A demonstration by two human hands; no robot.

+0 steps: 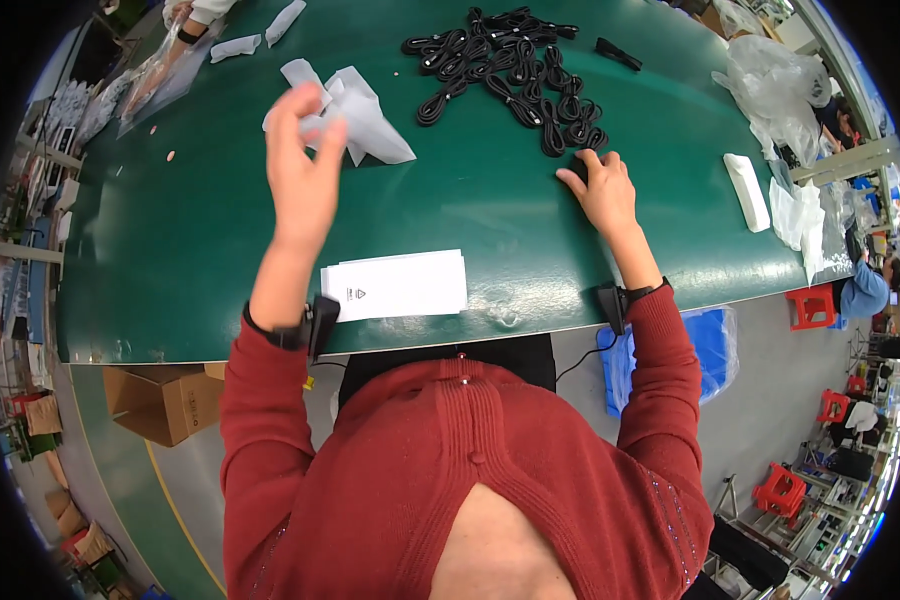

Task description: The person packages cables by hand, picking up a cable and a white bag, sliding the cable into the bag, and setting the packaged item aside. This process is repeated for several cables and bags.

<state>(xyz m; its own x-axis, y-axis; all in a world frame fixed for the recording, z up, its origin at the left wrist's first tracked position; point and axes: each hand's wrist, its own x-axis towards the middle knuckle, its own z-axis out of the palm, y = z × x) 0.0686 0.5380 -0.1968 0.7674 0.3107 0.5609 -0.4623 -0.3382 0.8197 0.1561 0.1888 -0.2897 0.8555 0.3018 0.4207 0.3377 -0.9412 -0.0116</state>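
My left hand [305, 165] is raised over the left part of the table, fingers apart and holding nothing. Behind and beside it lie crumpled white translucent bags [362, 115]. My right hand [605, 192] rests on the table at the near edge of a pile of coiled black cables [515, 60]. Its thumb and fingers are closed around a black cable bundle [577, 167], mostly hidden by the hand. Between my forearms, by the table's front edge, lies a flat stack of white printed bags [395, 285].
On the green table [450, 215], a single black cable [618, 54] lies right of the pile. A white packet [746, 192] and clear plastic bags [775, 90] are at the right. Another person's arm [165, 60] reaches in at far left. A cardboard box [165, 400] stands below.
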